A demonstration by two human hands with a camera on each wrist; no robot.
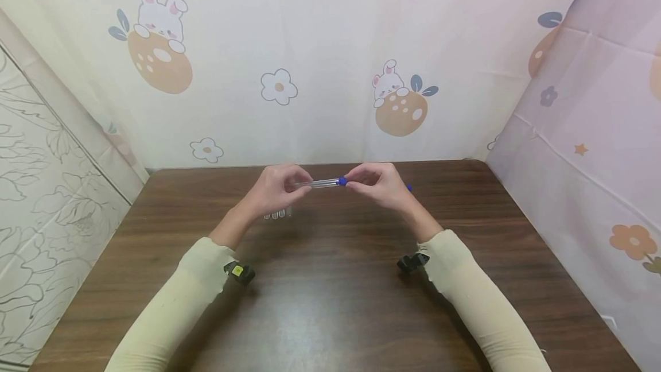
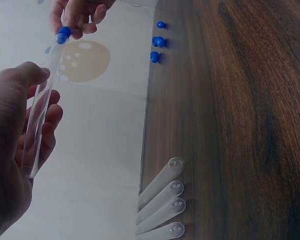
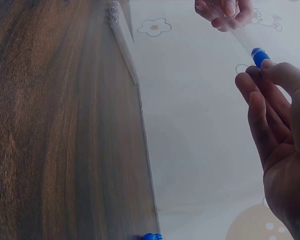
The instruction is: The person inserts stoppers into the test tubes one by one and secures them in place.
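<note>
A clear test tube (image 1: 324, 183) is held nearly level above the far part of the table. My left hand (image 1: 276, 188) grips its body between thumb and fingers; in the left wrist view the rounded end lies by the palm. At the tube's mouth, my right hand (image 1: 382, 185) pinches a blue stopper (image 2: 64, 33) between thumb and fingertips. The stopper's narrower end sits in the mouth of the tube, as the right wrist view also shows with the blue stopper (image 3: 259, 56) under the thumb.
Several more clear test tubes (image 2: 162, 192) lie side by side on the wooden table (image 1: 310, 303), below the left hand. Several loose blue stoppers (image 2: 159, 42) rest near the table's far edge, partly behind the right hand. A printed curtain (image 1: 330, 119) hangs behind the table.
</note>
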